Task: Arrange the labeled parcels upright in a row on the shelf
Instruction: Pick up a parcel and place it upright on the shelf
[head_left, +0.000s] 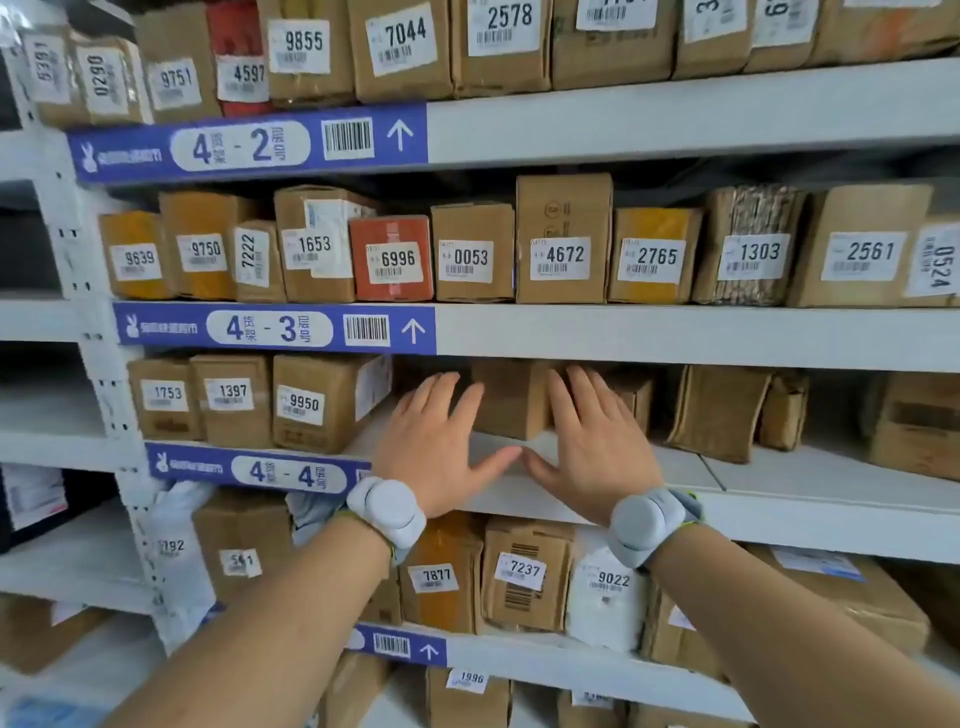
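both forearms reach up from below, wrist bands on. left hand and right hand lie flat, fingers spread, either side of a plain brown parcel set back on the shelf; neither grip is closed on it, and i cannot tell if the palms press its sides. risk: squeezed loosely, it could twist, or tip off the front edge when pulled forward. open board lies between parcel 9950 and it; the leaning parcels crowd the right.

bare forearms, no sleeves; rounded white wrist trackers on both wrists, strapped with grey bands edged green.
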